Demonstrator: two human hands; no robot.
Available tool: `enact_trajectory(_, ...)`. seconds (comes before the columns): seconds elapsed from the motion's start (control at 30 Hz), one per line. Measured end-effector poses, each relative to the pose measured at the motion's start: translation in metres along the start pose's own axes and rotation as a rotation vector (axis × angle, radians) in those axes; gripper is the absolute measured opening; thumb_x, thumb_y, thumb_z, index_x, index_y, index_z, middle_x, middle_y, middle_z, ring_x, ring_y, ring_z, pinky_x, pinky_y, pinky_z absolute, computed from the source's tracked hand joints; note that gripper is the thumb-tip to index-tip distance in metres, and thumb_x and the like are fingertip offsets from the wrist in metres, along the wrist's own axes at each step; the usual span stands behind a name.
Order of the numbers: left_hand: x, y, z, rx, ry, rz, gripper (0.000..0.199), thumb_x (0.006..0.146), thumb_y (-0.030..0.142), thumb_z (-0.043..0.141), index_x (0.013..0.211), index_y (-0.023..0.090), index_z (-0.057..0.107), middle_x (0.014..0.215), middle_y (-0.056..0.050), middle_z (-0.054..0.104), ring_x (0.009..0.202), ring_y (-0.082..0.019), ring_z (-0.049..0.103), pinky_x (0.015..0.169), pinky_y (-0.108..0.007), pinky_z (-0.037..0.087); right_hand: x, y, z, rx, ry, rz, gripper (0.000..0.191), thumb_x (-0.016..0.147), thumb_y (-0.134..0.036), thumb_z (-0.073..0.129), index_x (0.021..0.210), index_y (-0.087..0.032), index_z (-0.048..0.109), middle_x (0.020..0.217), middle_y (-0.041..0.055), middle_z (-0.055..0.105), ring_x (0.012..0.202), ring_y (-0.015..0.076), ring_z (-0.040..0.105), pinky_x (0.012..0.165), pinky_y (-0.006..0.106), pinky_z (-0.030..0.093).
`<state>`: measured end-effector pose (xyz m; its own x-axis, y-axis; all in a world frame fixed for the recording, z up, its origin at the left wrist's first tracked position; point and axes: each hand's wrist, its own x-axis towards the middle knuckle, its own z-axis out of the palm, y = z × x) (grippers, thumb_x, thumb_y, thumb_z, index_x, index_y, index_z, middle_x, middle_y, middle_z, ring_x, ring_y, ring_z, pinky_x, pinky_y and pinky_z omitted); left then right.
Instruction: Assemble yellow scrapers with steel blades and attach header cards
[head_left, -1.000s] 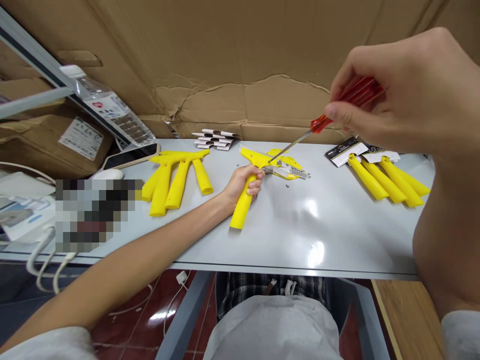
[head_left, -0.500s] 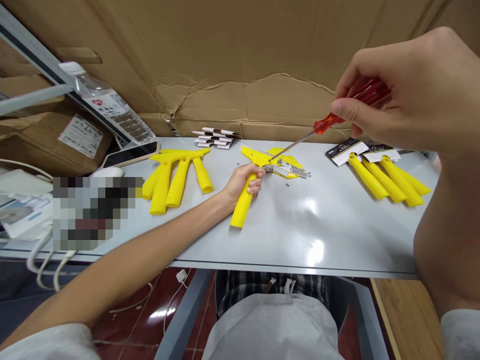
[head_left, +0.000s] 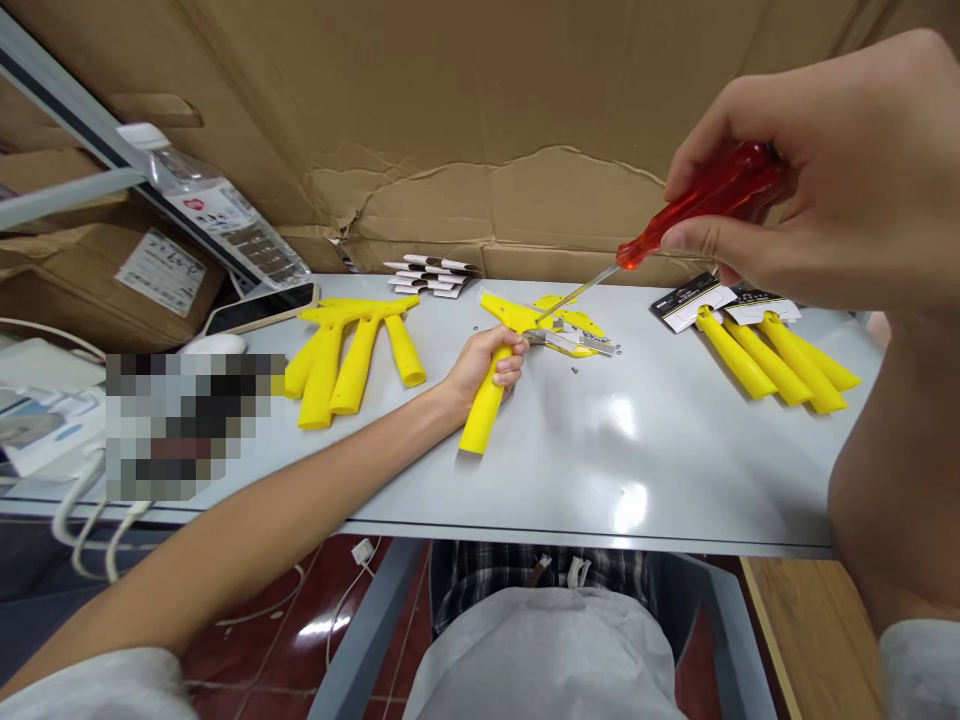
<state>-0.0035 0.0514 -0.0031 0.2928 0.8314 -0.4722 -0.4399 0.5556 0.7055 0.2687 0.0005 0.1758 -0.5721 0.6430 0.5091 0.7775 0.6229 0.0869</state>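
Yellow pieces (head_left: 364,350): left of centre on the table (head_left: 570,480).
Left hand (head_left: 472,365): centre, fingers wrapped round the yellow tool (head_left: 480,420), its flared end towards the cardboard (head_left: 555,200).
Screwdriver (head_left: 667,220): upper right of centre, slanting down, tip at the tool's head; apparently driving or loosening a screw. Turning calls for a seated tip and steady tool.
Right hand (head_left: 847,190): upper right, fingers closed on the red handle.
Change: more red handle shows; right-hand fingers have shifted.

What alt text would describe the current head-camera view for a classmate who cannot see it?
A right hand holds a red-handled screwdriver to a yellow T-shaped scraper handle gripped by the left hand; more yellow handles lie either side.
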Motion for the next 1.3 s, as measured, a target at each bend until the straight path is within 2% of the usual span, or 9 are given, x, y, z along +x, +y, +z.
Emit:
enact_trajectory(0.23, 0.003, -0.002, -0.003, 0.016, -0.016, 0.011, 0.016, 0.081, 0.015, 0.061, 0.074, 0.02, 0.048, 0.047, 0.009, 0.033, 0.03, -0.004, 0.027, 0.029, -0.012, 0.021, 0.0, 0.0, 0.001, -0.015, -0.047, 0.065, 0.072, 0.098, -0.087, 0.041, 0.114, -0.024, 0.072, 0.091, -0.0053, 0.071, 0.076, 0.0093, 0.065, 0.071, 0.027, 0.045)
enact_trajectory(0.4, 0.001, 0.0, -0.002, 0.007, -0.008, -0.029, 0.017, 0.085, 0.018, 0.058, 0.071, 0.02, 0.048, 0.046, 0.009, 0.031, 0.03, -0.003, 0.028, 0.03, -0.011, 0.021, -0.001, 0.017, 0.0, -0.026, -0.069, 0.082, 0.048, 0.099, -0.07, 0.06, 0.106, -0.026, 0.077, 0.078, -0.0041, 0.069, 0.066, 0.0075, 0.06, 0.06, 0.027, 0.038)
enact_trajectory(0.5, -0.001, 0.001, -0.001, 0.031, -0.016, 0.004, 0.017, 0.086, 0.018, 0.057, 0.07, 0.019, 0.049, 0.047, 0.008, 0.033, 0.031, -0.003, 0.029, 0.031, -0.011, 0.021, -0.009, 0.033, 0.005, 0.03, -0.147, 0.11, 0.031, 0.094, -0.053, 0.074, 0.111, -0.027, 0.077, 0.083, -0.0029, 0.075, 0.069, 0.0105, 0.066, 0.057, 0.025, 0.042)
enact_trajectory(0.6, -0.001, 0.0, -0.001, 0.076, -0.034, 0.064, 0.014, 0.082, 0.02, 0.063, 0.073, 0.019, 0.053, 0.049, 0.007, 0.038, 0.033, -0.004, 0.032, 0.031, -0.012, 0.024, -0.032, 0.045, 0.019, 0.003, -0.316, 0.18, 0.038, 0.087, -0.037, 0.082, 0.123, -0.028, 0.079, 0.087, 0.0, 0.078, 0.068, 0.0146, 0.068, 0.06, 0.028, 0.047)
enact_trajectory(0.7, 0.001, -0.003, -0.002, 0.105, -0.061, 0.194, 0.011, 0.078, 0.019, 0.068, 0.076, 0.017, 0.057, 0.057, 0.004, 0.05, 0.036, -0.004, 0.038, 0.033, -0.014, 0.03, -0.069, 0.051, 0.036, 0.05, -0.518, 0.239, 0.022, 0.099, -0.037, 0.067, 0.112, -0.028, 0.081, 0.093, 0.0047, 0.076, 0.067, 0.0157, 0.064, 0.06, 0.032, 0.047)
enact_trajectory(0.77, 0.002, -0.005, -0.003, 0.119, -0.079, 0.262, 0.01, 0.077, 0.018, 0.069, 0.077, 0.015, 0.06, 0.062, 0.002, 0.056, 0.039, -0.005, 0.042, 0.034, -0.016, 0.034, -0.097, 0.052, 0.048, 0.073, -0.495, 0.29, 0.025, 0.102, -0.037, 0.059, 0.104, -0.025, 0.081, 0.101, 0.0102, 0.075, 0.066, 0.0178, 0.063, 0.06, 0.035, 0.047)
enact_trajectory(0.97, 0.0, -0.005, 0.0, 0.106, -0.108, 0.315, 0.014, 0.076, 0.013, 0.071, 0.084, 0.016, 0.06, 0.077, -0.003, 0.069, 0.045, -0.009, 0.052, 0.037, -0.02, 0.04, -0.156, 0.057, 0.089, 0.027, -0.294, 0.442, 0.032, 0.103, -0.036, 0.055, 0.121, -0.021, 0.075, 0.107, 0.019, 0.068, 0.092, 0.0323, 0.068, 0.083, 0.047, 0.055)
enact_trajectory(1.1, -0.002, -0.005, 0.002, 0.126, -0.093, 0.327, 0.012, 0.08, 0.013, 0.069, 0.081, 0.016, 0.058, 0.074, -0.004, 0.067, 0.045, -0.009, 0.051, 0.038, -0.02, 0.04, -0.163, 0.059, 0.122, -0.023, -0.281, 0.529, 0.039, 0.105, -0.041, 0.046, 0.12, -0.019, 0.074, 0.116, 0.0202, 0.068, 0.101, 0.0353, 0.068, 0.094, 0.051, 0.055)
enact_trajectory(1.3, -0.002, -0.007, 0.002, 0.164, -0.083, 0.329, 0.01, 0.084, 0.014, 0.067, 0.079, 0.017, 0.059, 0.072, -0.006, 0.068, 0.048, -0.012, 0.054, 0.04, -0.023, 0.043, -0.13, 0.051, 0.141, -0.18, -0.494, 0.497, 0.032, 0.105, -0.038, 0.048, 0.1, -0.018, 0.072, 0.109, 0.0214, 0.072, 0.098, 0.0363, 0.069, 0.087, 0.049, 0.053)
